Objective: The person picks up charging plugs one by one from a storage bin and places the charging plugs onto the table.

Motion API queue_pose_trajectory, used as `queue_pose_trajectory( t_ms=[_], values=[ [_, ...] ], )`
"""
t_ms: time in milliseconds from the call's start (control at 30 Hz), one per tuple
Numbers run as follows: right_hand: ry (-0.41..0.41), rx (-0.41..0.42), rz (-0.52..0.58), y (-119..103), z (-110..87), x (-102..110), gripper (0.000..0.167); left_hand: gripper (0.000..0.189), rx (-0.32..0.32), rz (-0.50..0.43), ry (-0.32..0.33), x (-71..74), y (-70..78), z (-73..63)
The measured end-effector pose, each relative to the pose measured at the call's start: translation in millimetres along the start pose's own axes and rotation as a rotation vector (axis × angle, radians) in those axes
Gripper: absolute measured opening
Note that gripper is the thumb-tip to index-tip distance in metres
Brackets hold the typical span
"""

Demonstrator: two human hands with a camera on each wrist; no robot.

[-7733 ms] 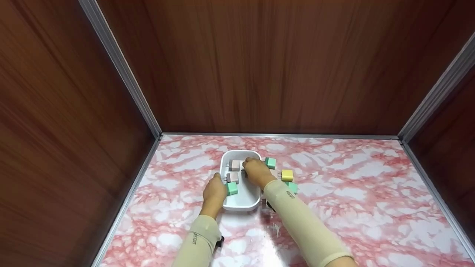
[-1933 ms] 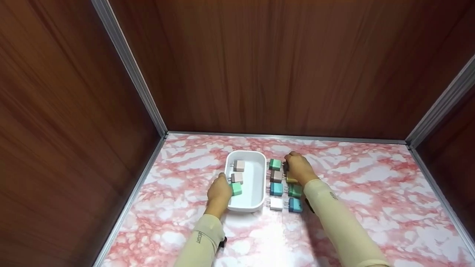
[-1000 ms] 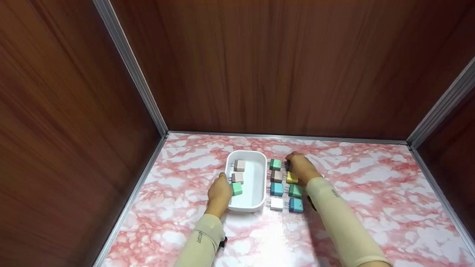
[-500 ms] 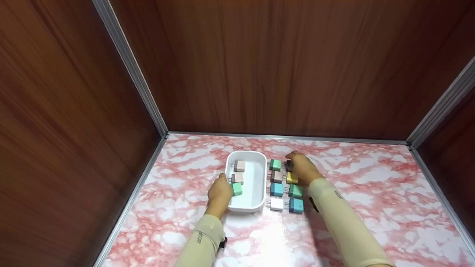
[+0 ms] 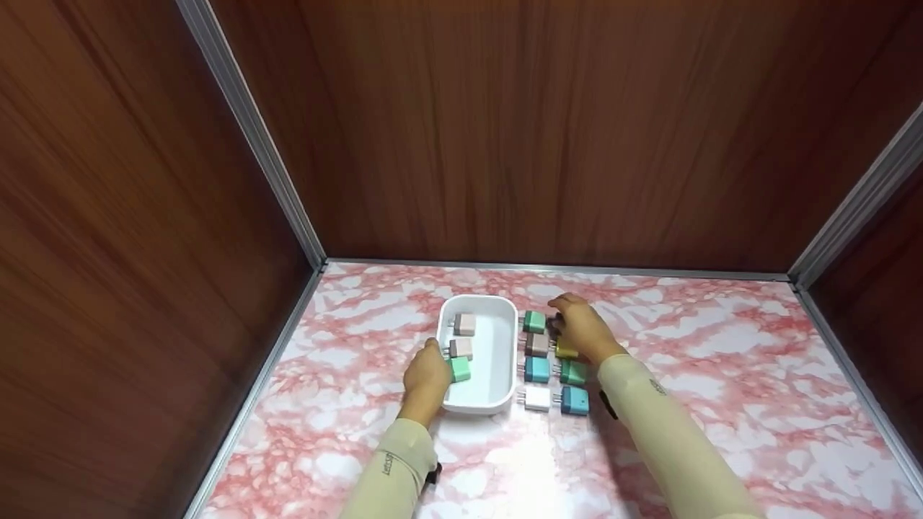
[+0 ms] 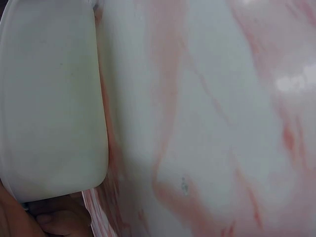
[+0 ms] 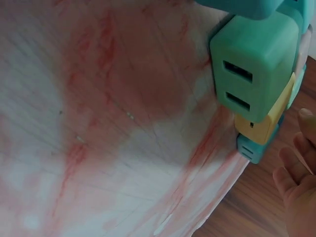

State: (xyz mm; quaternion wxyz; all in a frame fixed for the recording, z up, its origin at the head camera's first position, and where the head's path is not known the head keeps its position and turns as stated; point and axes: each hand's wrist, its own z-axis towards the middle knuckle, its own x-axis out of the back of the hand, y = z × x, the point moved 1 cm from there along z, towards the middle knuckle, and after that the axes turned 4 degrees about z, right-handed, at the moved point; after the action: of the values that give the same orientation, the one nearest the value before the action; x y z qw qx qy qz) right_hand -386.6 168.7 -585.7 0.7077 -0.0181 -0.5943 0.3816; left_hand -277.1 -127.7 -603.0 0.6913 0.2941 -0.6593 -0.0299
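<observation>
Chargers [image 5: 536,369] in 2 columns, left hand [image 5: 426,373] gripping white tray [image 5: 493,364], right hand [image 5: 585,330] relaxed, empty

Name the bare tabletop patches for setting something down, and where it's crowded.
Bare: tabletop between right sleeve and right wall, and between left wall and left hand. Crowded: between white tub and right hand, where plug adapters sit.

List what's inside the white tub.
The tub holds a pinkish plug, a second pinkish plug and a green plug along its left side. The left grip covers the green plug's left end, hiding any prongs.
</observation>
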Motion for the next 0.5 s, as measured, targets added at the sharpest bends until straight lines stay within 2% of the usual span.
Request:
queue_pose_trajectory(
  t_ms=[167,300,500],
  values=[
    [0.021,0.002,-0.004,-8.6,1.2,2.4,0.034,0.031,-0.004,-0.002,0.006,0.1,0.4,-0.2],
    [0.002,-0.016,0.017,-18.1,2.9,3.2,0.036,0.033,-0.012,-0.001,0.007,0.4,0.7,-0.3],
    [-0.015,0.012,0.029,-32.9,6.4,0.0,0.039,0.034,-0.004,-0.001,0.006,0.2,0.5,-0.1]
  ],
)
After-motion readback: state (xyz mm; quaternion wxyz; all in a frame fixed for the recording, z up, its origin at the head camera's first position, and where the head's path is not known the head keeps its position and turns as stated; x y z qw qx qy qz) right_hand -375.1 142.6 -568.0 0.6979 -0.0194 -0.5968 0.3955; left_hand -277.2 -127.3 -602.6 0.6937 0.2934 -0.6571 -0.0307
